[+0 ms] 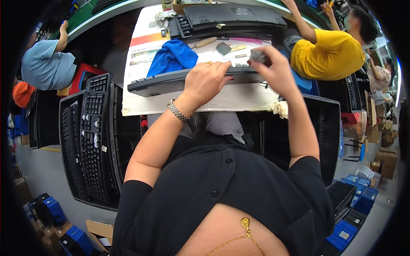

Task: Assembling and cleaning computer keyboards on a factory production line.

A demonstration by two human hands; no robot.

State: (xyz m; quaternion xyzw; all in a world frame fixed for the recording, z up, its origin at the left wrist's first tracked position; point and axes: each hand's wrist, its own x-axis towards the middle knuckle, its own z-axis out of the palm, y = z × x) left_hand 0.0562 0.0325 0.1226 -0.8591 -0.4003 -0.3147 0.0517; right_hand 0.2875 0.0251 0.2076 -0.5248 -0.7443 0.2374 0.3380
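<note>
A black keyboard [160, 84] is tipped up on its long edge along the near side of the white work table [141, 104]. Wrapped over its upper edge near the middle is my left hand [206, 83], closed on it. At the keyboard's right end, my right hand [276, 70] pinches a small grey wad [257, 56], perhaps a rag, slightly smeared by motion. Whether the wad touches the keyboard I cannot tell. Just behind the keyboard lies a crumpled blue cloth [174, 56].
More keyboards [235, 17] are stacked at the table's far side. A wooden-looking handle [206, 42] and a dark green square pad [223, 48] lie before them. Left of me, a black crate [68, 170] holds several keyboards. Co-workers in blue [49, 64] and yellow [337, 55] sit either side.
</note>
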